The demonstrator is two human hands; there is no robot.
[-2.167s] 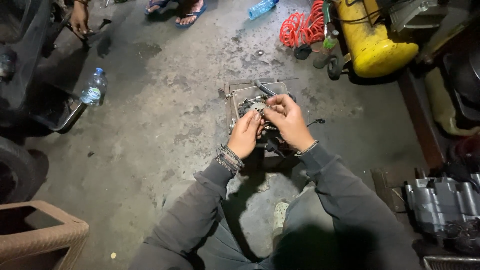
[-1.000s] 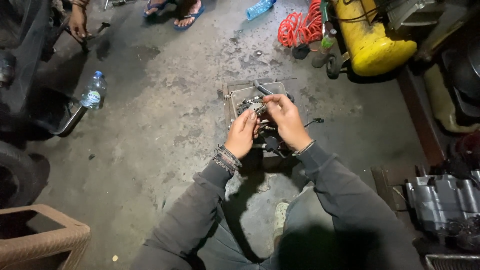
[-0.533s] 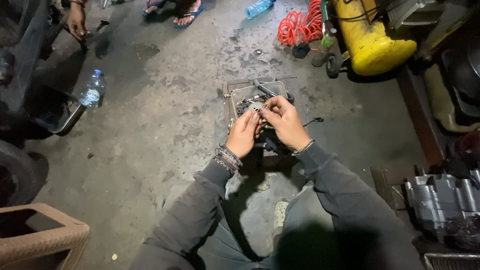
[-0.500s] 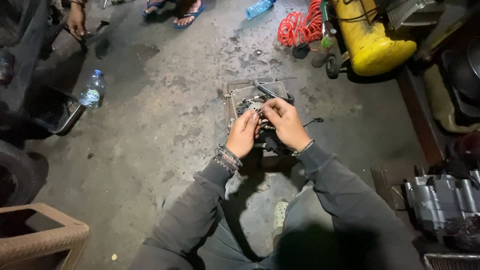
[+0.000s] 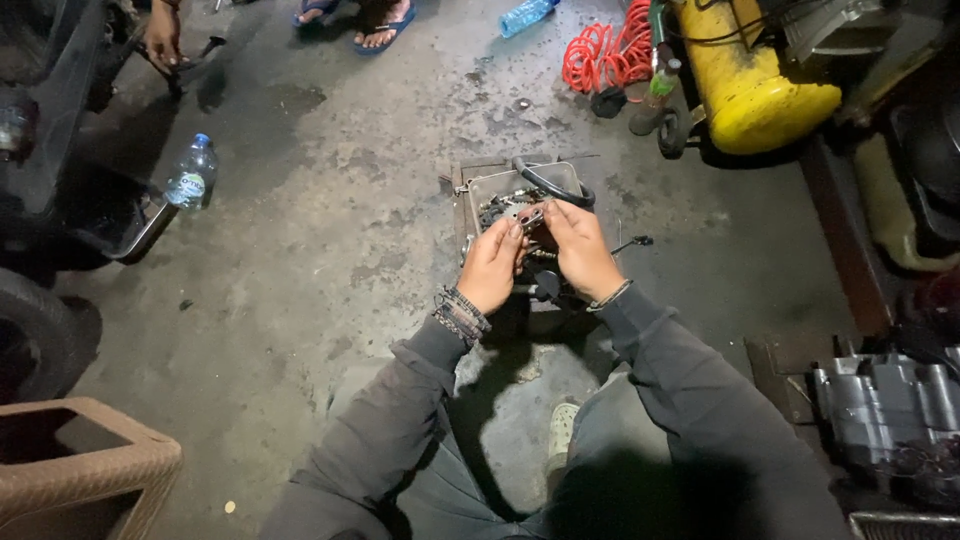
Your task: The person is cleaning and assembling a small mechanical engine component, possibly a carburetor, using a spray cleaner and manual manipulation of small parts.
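Both hands are up over the metal tray (image 5: 478,190) on the concrete floor (image 5: 330,250). The left hand (image 5: 492,265) and right hand (image 5: 578,250) pinch a small metal part (image 5: 530,214) between their fingertips, fingers curled close around it. It looks like fitting work; steady, fine alignment seems needed next.

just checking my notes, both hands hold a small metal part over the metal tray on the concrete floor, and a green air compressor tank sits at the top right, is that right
Not quite: the air compressor tank is yellow, not green, as the head view shows. The rest stands.
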